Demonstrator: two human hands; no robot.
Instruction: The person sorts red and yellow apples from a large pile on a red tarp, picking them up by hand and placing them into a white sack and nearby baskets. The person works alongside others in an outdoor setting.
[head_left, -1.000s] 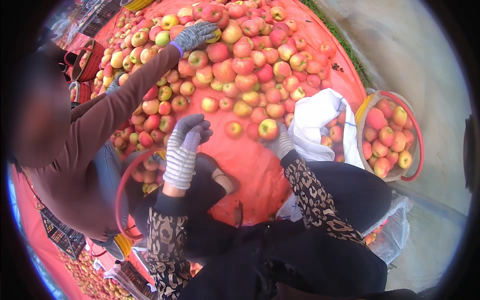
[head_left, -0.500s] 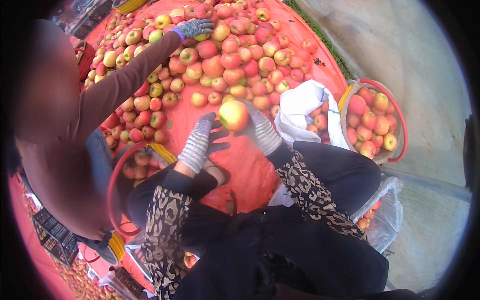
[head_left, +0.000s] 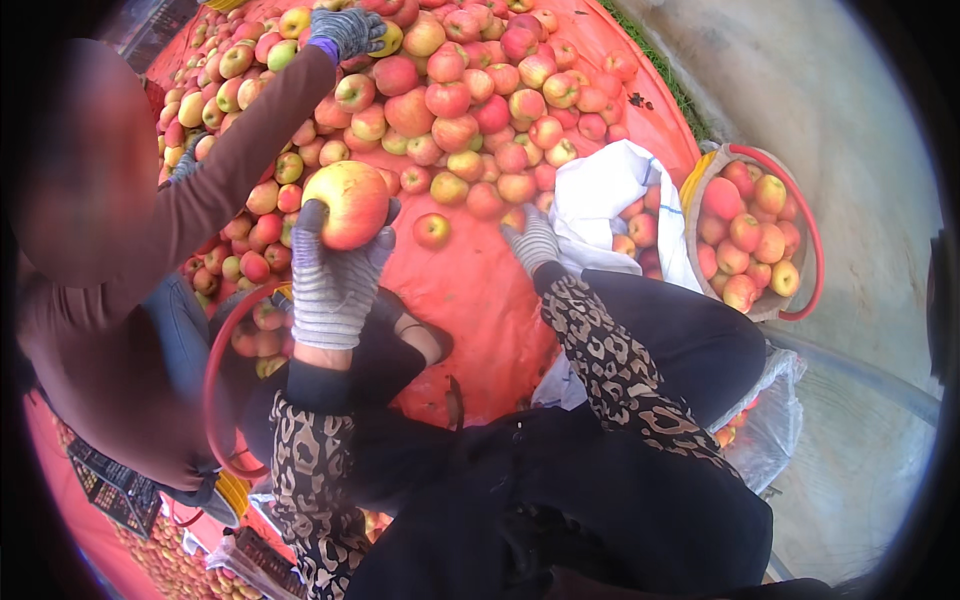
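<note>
My left hand (head_left: 335,285), in a striped grey-white glove, is closed around a large yellow-and-red apple (head_left: 350,205), held up over the red sheet (head_left: 470,300). My right hand (head_left: 535,243), gloved the same way, reaches low to the near edge of the apple pile (head_left: 450,100), beside a white sack (head_left: 600,195). Its fingers look stretched out, and a small apple (head_left: 513,218) lies right at their tips; whether they touch it is unclear. One loose apple (head_left: 432,231) rests on the sheet between my hands.
At the left a co-worker in a brown sleeve (head_left: 240,165) reaches a gloved hand (head_left: 347,32) to the pile. A red-handled basket of apples (head_left: 745,240) stands at the right, another basket (head_left: 262,335) by my left knee. A clear plastic bag (head_left: 770,430) sits beyond my right leg.
The yellow-and-red apple has passed from my right hand to my left, which has moved left and closed on it. My right hand has lowered to the pile's edge.
</note>
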